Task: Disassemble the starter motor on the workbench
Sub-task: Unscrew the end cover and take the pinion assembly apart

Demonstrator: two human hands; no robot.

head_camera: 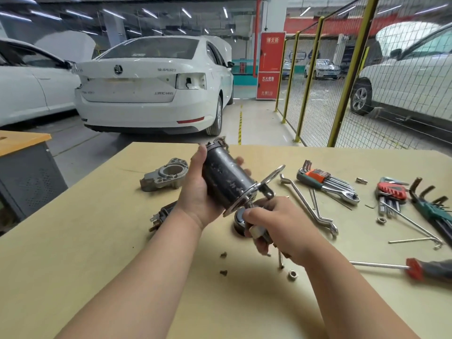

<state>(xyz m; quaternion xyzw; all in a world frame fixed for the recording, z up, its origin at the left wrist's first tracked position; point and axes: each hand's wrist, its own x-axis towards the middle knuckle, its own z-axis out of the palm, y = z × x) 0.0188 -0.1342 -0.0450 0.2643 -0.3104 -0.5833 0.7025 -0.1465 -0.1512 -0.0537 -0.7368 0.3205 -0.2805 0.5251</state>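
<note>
Head view: left hand (pixel 195 192) grips motor housing (pixel 225 177); right hand (pixel 278 223) clasps, seemingly, its five-o'clock end cap (pixel 240 217); pull straight.

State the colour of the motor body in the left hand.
Motor body: black, scuffed; head view.

At 11 o'clock, on white car (pixel 151 99) boot lid: round badge (pixel 118 69), with "SUPERB" at 3 o'clock of it, blurred; lower lettering unreadable. At 1 o'clock, on red cabinet (pixel 271 57): white "消火栓" on top, "火警119" at bottom, faint.
</note>
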